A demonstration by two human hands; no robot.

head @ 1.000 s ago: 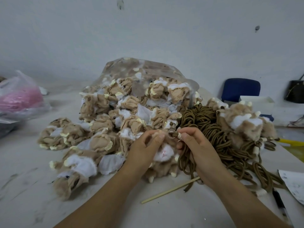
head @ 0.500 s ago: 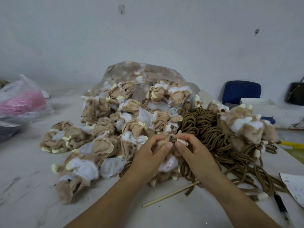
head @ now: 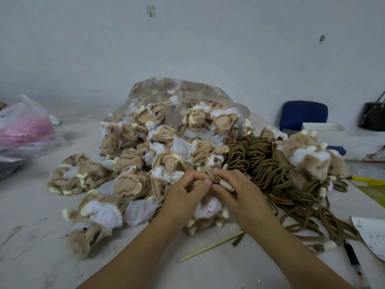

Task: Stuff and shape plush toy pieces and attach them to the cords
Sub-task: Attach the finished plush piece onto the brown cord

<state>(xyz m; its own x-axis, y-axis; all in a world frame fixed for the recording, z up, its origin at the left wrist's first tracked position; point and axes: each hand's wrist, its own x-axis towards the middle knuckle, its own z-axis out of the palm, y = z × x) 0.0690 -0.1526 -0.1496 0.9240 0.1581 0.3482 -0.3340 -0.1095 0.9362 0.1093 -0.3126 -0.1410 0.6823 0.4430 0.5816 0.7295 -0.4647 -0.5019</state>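
Attaching cord end (head: 226,184) to plush piece (head: 206,211) | my left hand (head: 187,197) pinching plush top, right hand (head: 239,195) pinching cord end | cord end slants rightward, nearer right hand | mid-tabletop (head: 37,257), toward front edge

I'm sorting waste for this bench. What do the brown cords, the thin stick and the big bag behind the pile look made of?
Brown cords: likely braided textile, matte; they lie in limp loops.
Thin stick: probably wood or bamboo; pale, straight, bare.
Big bag: thin clear plastic film, glossy and crinkled, plush pieces showing through it.
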